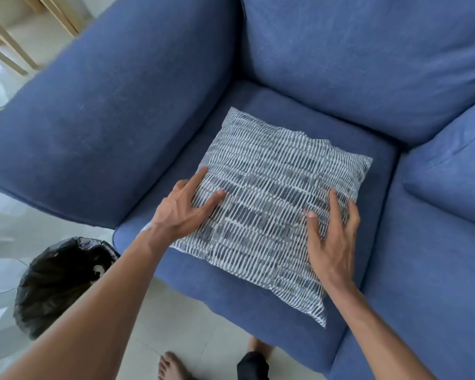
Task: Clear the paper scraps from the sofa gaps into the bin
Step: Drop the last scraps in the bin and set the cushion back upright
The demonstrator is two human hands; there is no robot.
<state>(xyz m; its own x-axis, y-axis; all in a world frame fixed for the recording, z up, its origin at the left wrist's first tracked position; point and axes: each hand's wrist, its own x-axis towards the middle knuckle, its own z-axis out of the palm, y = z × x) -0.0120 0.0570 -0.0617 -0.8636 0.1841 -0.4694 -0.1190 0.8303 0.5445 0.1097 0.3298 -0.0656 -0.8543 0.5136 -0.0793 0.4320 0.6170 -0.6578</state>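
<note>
A blue sofa [327,67] fills the view, with its seat cushion [258,305] at the centre. A grey and white patterned pillow [269,187] lies flat on that seat. My left hand [180,211] rests on the pillow's left edge with fingers spread. My right hand [333,237] lies on the pillow's right part, fingers apart. Neither hand holds anything. A bin with a black liner [52,281] stands on the floor at the lower left, with something white inside. No paper scraps show in the gaps around the seat.
The wide left armrest [99,119] stands between the seat and the floor. A second seat cushion [447,182] is at the right. Pale wooden furniture legs [8,42] stand at the upper left. My bare feet [173,366] are on the tiled floor below.
</note>
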